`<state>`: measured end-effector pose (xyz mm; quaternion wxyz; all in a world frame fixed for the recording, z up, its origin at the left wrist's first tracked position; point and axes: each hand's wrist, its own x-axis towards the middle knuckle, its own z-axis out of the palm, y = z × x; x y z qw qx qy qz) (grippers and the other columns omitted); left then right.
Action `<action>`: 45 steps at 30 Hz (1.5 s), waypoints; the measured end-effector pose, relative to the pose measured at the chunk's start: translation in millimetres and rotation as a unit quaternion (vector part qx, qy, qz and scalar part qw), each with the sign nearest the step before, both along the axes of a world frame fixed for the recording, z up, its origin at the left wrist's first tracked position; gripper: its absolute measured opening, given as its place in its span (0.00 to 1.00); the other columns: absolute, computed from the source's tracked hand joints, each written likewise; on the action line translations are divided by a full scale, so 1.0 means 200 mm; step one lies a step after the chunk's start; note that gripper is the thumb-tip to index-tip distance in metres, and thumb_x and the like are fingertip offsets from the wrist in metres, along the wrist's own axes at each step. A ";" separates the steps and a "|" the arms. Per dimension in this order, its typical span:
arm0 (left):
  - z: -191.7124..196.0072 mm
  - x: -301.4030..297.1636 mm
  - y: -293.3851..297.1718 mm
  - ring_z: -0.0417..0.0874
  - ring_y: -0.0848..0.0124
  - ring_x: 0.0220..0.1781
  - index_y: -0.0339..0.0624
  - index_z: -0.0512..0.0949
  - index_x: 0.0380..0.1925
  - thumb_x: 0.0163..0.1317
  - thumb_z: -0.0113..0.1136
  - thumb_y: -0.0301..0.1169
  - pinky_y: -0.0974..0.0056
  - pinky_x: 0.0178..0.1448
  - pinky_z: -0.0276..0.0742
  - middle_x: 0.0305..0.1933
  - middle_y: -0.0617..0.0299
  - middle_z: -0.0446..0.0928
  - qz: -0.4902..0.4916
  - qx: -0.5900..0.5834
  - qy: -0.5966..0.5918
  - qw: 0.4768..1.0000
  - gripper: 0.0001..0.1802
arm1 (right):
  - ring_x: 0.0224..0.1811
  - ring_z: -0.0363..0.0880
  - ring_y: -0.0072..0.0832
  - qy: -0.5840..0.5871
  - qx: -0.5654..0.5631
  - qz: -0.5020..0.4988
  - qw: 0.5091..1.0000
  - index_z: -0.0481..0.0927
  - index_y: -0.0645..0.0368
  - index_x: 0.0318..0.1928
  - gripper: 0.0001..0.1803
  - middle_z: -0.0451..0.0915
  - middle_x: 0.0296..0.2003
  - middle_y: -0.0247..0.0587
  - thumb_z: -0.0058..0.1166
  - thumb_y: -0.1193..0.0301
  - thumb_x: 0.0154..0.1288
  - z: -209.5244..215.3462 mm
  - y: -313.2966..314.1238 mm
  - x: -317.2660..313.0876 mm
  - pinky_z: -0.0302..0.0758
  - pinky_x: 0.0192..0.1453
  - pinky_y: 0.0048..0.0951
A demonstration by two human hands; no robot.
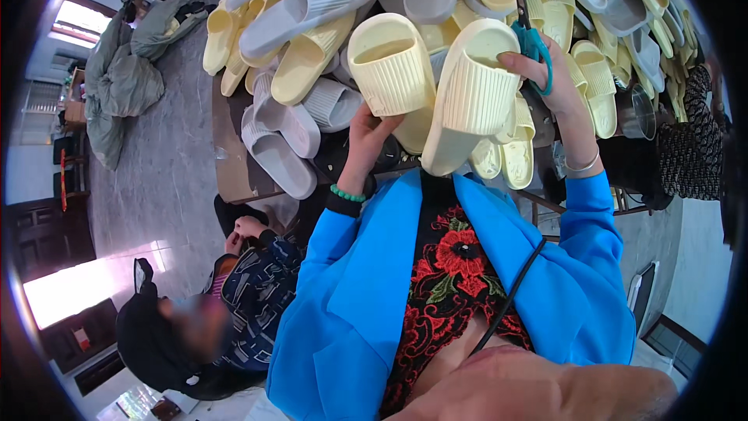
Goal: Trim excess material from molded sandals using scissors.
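My left hand (pixel 369 139) grips a pale yellow slide slipper (pixel 391 70) from below, its ribbed strap facing me. A second yellow slipper (pixel 477 90) stands beside it, pinched at the strap edge by the thumb of my right hand (pixel 545 74). Teal-handled scissors (pixel 534 51) sit in that same hand, fingers through the loops and dark blades pointing away from me. Both slippers are held above the table edge, side by side. Under and behind them lies a big heap of yellow and grey slippers (pixel 312 0).
A seated person (pixel 257 296) in a black cap is close on my left. Beyond the heap's left side, a grey-green bundle (pixel 128 70) lies on the tiled floor (pixel 171 136). A clear round container (pixel 640 113) stands among slippers at right, near a person's patterned sleeve (pixel 689 148).
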<state>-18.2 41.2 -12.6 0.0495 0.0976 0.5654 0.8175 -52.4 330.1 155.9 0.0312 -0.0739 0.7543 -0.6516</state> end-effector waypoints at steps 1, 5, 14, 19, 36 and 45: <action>0.01 0.00 -0.01 0.78 0.74 0.53 0.37 0.72 0.55 0.61 0.61 0.20 0.68 0.59 0.72 0.51 0.63 0.79 0.014 0.015 -0.001 1.000 0.21 | 0.31 0.73 0.12 0.001 0.011 -0.009 1.000 0.81 0.59 0.40 0.15 0.79 0.30 0.26 0.68 0.68 0.54 -0.02 0.02 -0.01 0.67 0.35 0.16; 0.07 0.00 -0.05 0.78 0.75 0.53 0.37 0.72 0.55 0.62 0.62 0.21 0.68 0.58 0.72 0.52 0.63 0.79 0.044 0.030 0.016 0.998 0.20 | 0.32 0.74 0.13 -0.024 0.054 -0.041 0.997 0.80 0.60 0.41 0.14 0.79 0.31 0.27 0.66 0.69 0.56 -0.07 0.06 -0.04 0.69 0.38 0.18; 0.06 0.01 -0.15 0.79 0.72 0.53 0.37 0.74 0.53 0.58 0.64 0.19 0.66 0.60 0.72 0.53 0.60 0.79 0.075 -0.014 -0.003 0.997 0.22 | 0.31 0.73 0.12 -0.015 0.069 -0.035 0.997 0.80 0.60 0.41 0.15 0.78 0.30 0.26 0.66 0.67 0.56 -0.18 0.05 -0.08 0.67 0.34 0.16; 0.06 0.01 -0.15 0.79 0.70 0.53 0.36 0.74 0.53 0.56 0.65 0.18 0.66 0.59 0.73 0.52 0.57 0.79 0.085 -0.009 -0.038 0.996 0.22 | 0.30 0.72 0.11 -0.022 0.067 -0.034 0.997 0.79 0.58 0.38 0.13 0.78 0.28 0.24 0.66 0.65 0.57 -0.23 0.04 -0.11 0.65 0.31 0.16; 0.12 0.01 -0.19 0.84 0.67 0.45 0.34 0.74 0.51 0.64 0.58 0.26 0.64 0.50 0.81 0.46 0.56 0.81 0.086 0.098 -0.125 0.984 0.16 | 0.23 0.67 0.10 -0.032 0.070 -0.039 0.996 0.79 0.55 0.35 0.14 0.71 0.22 0.21 0.67 0.60 0.57 -0.29 -0.03 -0.13 0.63 0.26 0.16; 0.08 0.05 -0.20 0.82 0.72 0.48 0.35 0.72 0.53 0.68 0.57 0.29 0.68 0.52 0.78 0.49 0.59 0.80 0.088 0.070 -0.155 0.981 0.16 | 0.21 0.68 0.10 -0.047 0.059 -0.043 0.996 0.78 0.55 0.33 0.16 0.71 0.22 0.22 0.68 0.57 0.56 -0.25 -0.09 -0.12 0.62 0.24 0.15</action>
